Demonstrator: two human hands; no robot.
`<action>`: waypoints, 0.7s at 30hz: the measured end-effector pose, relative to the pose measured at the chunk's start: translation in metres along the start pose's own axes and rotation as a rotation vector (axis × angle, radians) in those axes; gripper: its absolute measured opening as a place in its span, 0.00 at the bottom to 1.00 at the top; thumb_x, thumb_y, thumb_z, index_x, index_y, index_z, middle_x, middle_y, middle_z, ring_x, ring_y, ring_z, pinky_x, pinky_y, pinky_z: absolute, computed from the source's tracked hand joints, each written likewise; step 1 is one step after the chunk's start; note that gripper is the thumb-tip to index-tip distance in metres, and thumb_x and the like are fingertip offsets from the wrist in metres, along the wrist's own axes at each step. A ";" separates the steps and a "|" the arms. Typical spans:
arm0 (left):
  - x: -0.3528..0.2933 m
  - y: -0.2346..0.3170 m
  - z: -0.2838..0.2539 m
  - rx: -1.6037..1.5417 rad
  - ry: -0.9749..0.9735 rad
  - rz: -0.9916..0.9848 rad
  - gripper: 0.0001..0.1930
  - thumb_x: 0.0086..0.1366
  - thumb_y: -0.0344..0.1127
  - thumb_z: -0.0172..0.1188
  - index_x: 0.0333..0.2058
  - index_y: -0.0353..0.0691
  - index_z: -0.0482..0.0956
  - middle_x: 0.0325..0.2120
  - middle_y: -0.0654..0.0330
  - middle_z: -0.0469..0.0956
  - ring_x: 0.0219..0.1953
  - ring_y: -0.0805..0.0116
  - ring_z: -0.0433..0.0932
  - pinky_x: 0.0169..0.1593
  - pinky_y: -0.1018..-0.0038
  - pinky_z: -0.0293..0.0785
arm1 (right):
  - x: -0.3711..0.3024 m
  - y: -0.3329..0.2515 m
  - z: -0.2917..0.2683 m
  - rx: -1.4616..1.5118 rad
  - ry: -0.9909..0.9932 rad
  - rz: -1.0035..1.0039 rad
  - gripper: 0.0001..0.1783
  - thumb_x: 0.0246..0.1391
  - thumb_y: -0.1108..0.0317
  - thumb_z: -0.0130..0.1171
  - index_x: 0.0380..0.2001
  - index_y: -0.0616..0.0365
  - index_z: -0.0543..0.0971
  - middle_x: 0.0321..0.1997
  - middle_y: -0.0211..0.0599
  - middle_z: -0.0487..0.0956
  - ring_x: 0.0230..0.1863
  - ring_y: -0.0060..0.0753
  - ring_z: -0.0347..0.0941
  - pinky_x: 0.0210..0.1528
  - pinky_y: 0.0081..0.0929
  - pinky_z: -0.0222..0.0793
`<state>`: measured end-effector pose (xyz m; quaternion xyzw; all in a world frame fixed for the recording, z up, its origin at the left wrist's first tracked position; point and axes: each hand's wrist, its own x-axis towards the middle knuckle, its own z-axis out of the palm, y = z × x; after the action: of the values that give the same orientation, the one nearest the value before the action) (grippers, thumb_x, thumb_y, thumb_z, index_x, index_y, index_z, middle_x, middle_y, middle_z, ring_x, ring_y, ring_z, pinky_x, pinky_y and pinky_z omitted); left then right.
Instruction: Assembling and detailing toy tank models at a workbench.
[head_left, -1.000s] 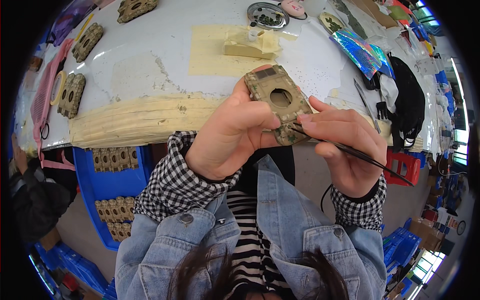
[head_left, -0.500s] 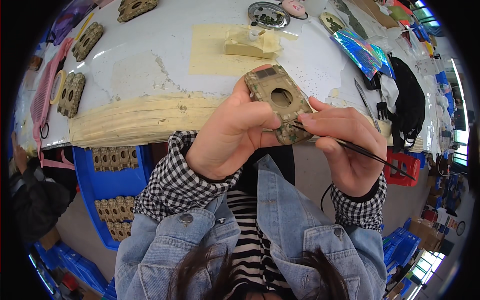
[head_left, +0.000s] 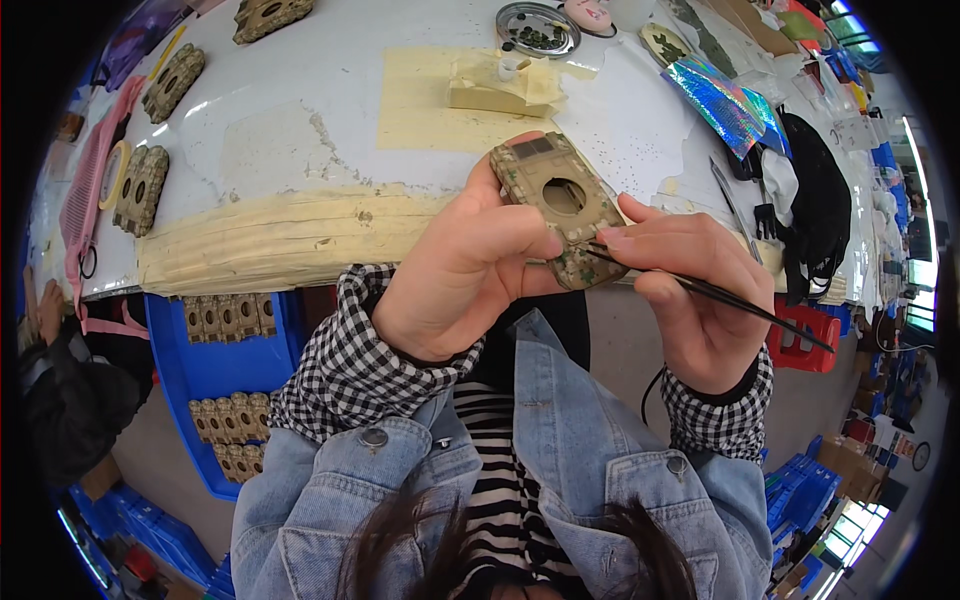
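A tan camouflage model tank hull (head_left: 598, 205) with a round hole in its top is tilted above the table's front edge. My left hand (head_left: 450, 265) is closed round its left side, the thumb lying across the near part. My right hand (head_left: 690, 305) pinches a pair of dark tweezers (head_left: 748, 304). Their tips touch or nearly touch the hull's near end, beside my left thumb. Whether a tiny part sits between the tips is too small to tell. Small green patches mark the hull's near end.
Similar hulls (head_left: 141, 190) stand at the table's left, and several more fill a blue bin (head_left: 215, 375) below. A taped block (head_left: 505, 90), a metal dish (head_left: 538, 14) of small dark parts and a black bag (head_left: 812, 190) lie beyond. Another person's hand (head_left: 50, 312) shows far left.
The tweezers' rear end has shifted slightly in my right hand, and their two arms look closer together. My left hand and the hull have barely moved.
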<state>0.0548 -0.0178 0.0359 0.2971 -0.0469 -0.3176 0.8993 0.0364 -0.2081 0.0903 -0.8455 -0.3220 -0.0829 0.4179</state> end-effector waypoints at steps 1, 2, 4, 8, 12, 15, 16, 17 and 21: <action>0.000 0.000 0.000 -0.002 0.001 0.000 0.34 0.57 0.27 0.48 0.63 0.38 0.49 0.56 0.51 0.64 0.54 0.63 0.70 0.54 0.65 0.72 | 0.000 0.000 0.000 -0.001 0.000 0.001 0.14 0.56 0.65 0.58 0.34 0.68 0.79 0.34 0.45 0.81 0.38 0.40 0.78 0.52 0.46 0.72; 0.000 -0.001 -0.001 -0.005 0.002 -0.001 0.34 0.57 0.27 0.48 0.63 0.38 0.49 0.56 0.52 0.64 0.54 0.63 0.71 0.54 0.65 0.72 | 0.000 0.000 0.000 -0.005 -0.002 0.006 0.14 0.56 0.65 0.58 0.34 0.68 0.79 0.34 0.45 0.81 0.38 0.40 0.78 0.52 0.46 0.72; 0.000 -0.002 -0.001 -0.003 -0.002 0.001 0.34 0.57 0.27 0.48 0.63 0.38 0.49 0.56 0.52 0.64 0.54 0.63 0.70 0.55 0.65 0.72 | 0.000 -0.001 0.000 -0.012 -0.005 0.014 0.14 0.56 0.65 0.58 0.34 0.68 0.79 0.34 0.45 0.81 0.38 0.40 0.78 0.52 0.46 0.72; 0.000 0.000 -0.001 0.013 -0.004 -0.007 0.33 0.58 0.28 0.48 0.63 0.38 0.49 0.56 0.52 0.64 0.54 0.63 0.70 0.55 0.65 0.72 | 0.000 -0.001 0.000 0.014 -0.001 0.036 0.14 0.56 0.64 0.57 0.34 0.68 0.79 0.34 0.46 0.81 0.38 0.39 0.77 0.53 0.46 0.71; 0.001 0.001 0.000 -0.039 0.009 -0.030 0.34 0.56 0.25 0.48 0.62 0.42 0.49 0.52 0.57 0.66 0.50 0.68 0.72 0.49 0.66 0.75 | 0.000 0.001 0.000 0.052 0.015 0.021 0.10 0.52 0.71 0.61 0.35 0.67 0.79 0.33 0.41 0.81 0.35 0.36 0.77 0.54 0.43 0.71; 0.001 0.001 0.000 -0.047 0.014 -0.028 0.34 0.56 0.25 0.48 0.61 0.41 0.49 0.52 0.57 0.66 0.50 0.67 0.72 0.50 0.66 0.75 | 0.001 0.001 0.001 0.063 0.017 0.014 0.09 0.49 0.75 0.63 0.35 0.66 0.79 0.33 0.38 0.81 0.34 0.35 0.77 0.55 0.42 0.71; 0.001 0.001 0.000 -0.048 0.017 -0.028 0.33 0.56 0.25 0.48 0.61 0.41 0.49 0.52 0.56 0.66 0.51 0.67 0.72 0.50 0.66 0.75 | 0.001 0.001 0.001 0.064 0.016 0.015 0.09 0.49 0.75 0.62 0.35 0.66 0.79 0.33 0.38 0.81 0.34 0.35 0.77 0.55 0.42 0.71; 0.001 0.001 0.000 -0.049 0.019 -0.029 0.33 0.56 0.25 0.48 0.61 0.41 0.49 0.52 0.56 0.66 0.51 0.67 0.72 0.50 0.66 0.75 | 0.001 0.001 0.001 0.060 0.016 0.014 0.09 0.49 0.75 0.62 0.35 0.66 0.79 0.33 0.38 0.81 0.34 0.35 0.77 0.55 0.42 0.71; 0.001 0.000 -0.002 -0.068 -0.005 -0.025 0.33 0.57 0.25 0.48 0.61 0.41 0.49 0.53 0.56 0.66 0.52 0.67 0.71 0.51 0.65 0.75 | 0.001 0.002 0.001 0.055 0.018 0.016 0.08 0.50 0.76 0.62 0.35 0.66 0.79 0.33 0.38 0.81 0.34 0.35 0.77 0.55 0.42 0.71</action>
<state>0.0566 -0.0171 0.0343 0.2664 -0.0346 -0.3307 0.9047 0.0381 -0.2071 0.0889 -0.8355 -0.3135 -0.0780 0.4444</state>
